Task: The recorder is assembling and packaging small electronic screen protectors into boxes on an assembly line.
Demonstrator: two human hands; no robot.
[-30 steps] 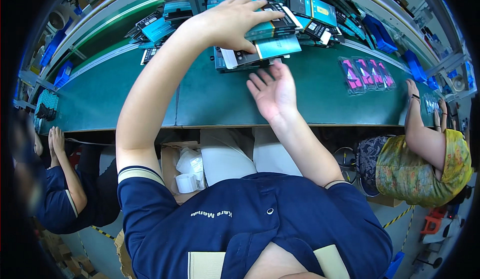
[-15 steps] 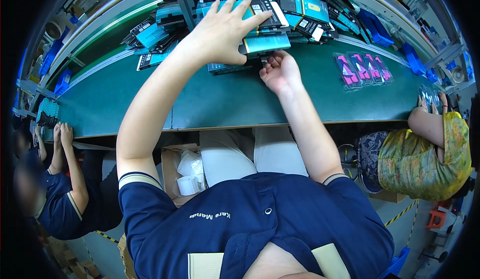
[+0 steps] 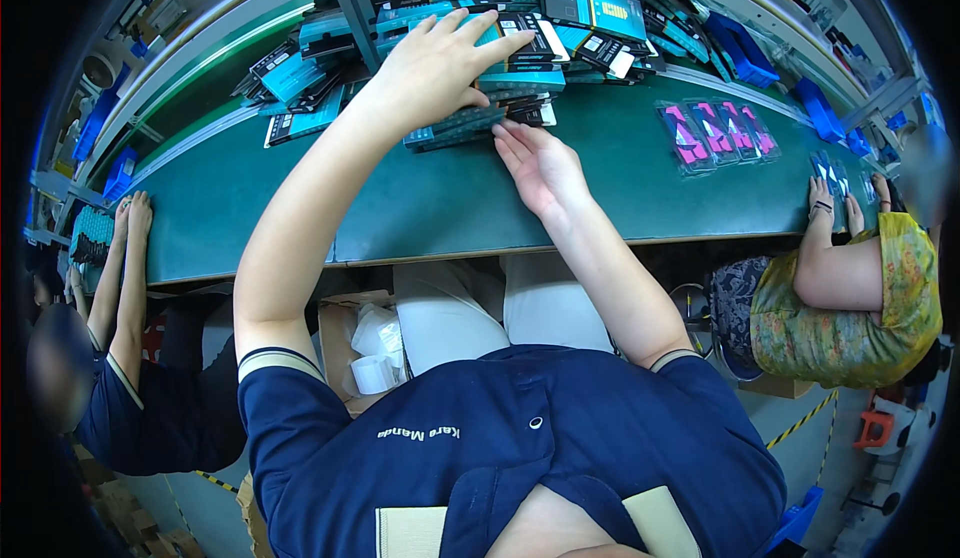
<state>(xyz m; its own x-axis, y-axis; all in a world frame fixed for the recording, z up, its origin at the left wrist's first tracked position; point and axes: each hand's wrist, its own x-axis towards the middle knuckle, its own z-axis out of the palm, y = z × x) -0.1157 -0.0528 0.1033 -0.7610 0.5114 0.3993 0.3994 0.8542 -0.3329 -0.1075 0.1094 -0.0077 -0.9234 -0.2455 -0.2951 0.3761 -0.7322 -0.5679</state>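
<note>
My left hand (image 3: 432, 66) lies spread over a pile of flat teal-and-black boxes (image 3: 522, 82), its fingers across the upper ones and its thumb by the near edge. Lower down, my right hand (image 3: 540, 166) is turned palm up with its fingers stretched out. Its fingertips touch or nearly touch the near edge of the lower boxes (image 3: 455, 134); the exact contact is hidden. Part of the pile lies behind my left hand and wrist. A white-edged box (image 3: 550, 40) sticks out to the right of my left fingers.
More boxes (image 3: 594, 8) heap up behind and on both sides, around a metal post (image 3: 352, 13). Clear packs with pink pieces (image 3: 715, 134) lie right on the green table (image 3: 400, 208). Co-workers' hands (image 3: 130, 220) rest at both ends. An open carton (image 3: 340, 343) stands below.
My right hand has uncurled its fingers and shifted slightly left and down. The near boxes sit differently, with lower ones now showing. My left hand stays over the pile.
</note>
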